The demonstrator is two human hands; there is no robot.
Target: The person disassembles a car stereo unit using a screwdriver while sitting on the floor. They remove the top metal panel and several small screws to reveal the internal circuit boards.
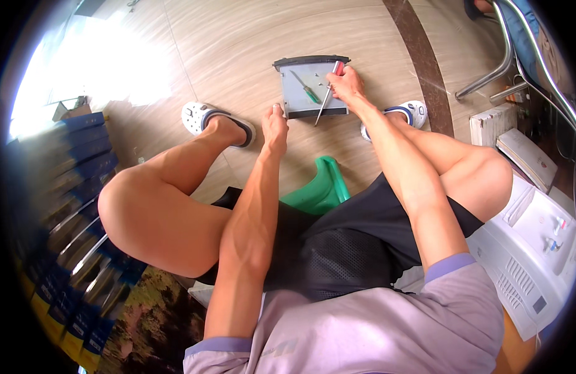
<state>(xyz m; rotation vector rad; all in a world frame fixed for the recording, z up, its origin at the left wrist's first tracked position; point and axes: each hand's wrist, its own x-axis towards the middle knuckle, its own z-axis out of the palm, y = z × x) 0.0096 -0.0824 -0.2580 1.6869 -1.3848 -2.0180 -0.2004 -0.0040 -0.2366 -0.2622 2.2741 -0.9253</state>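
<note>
Lilac tee [387, 333] fills btm of view, blk shorts [353, 249] just beyond, green plastic piece [325, 184] btwn thighs [166, 218]. Flat grey metal box [294, 96], blk far & near edges, sits on floor [238, 56] btwn 2 white clogs [193, 119]. R hand [348, 85] is closed around red-handled screwdriver [327, 95], shaft slanting over box, tip at near edge. L hand [275, 129], fingers partly curled, is by box's near-left corner; can't tell if it touches or holds anything. 1 green-handled screwdriver [310, 93] lies on box top w/ few small bits [320, 85], too sm. to ID.
</note>
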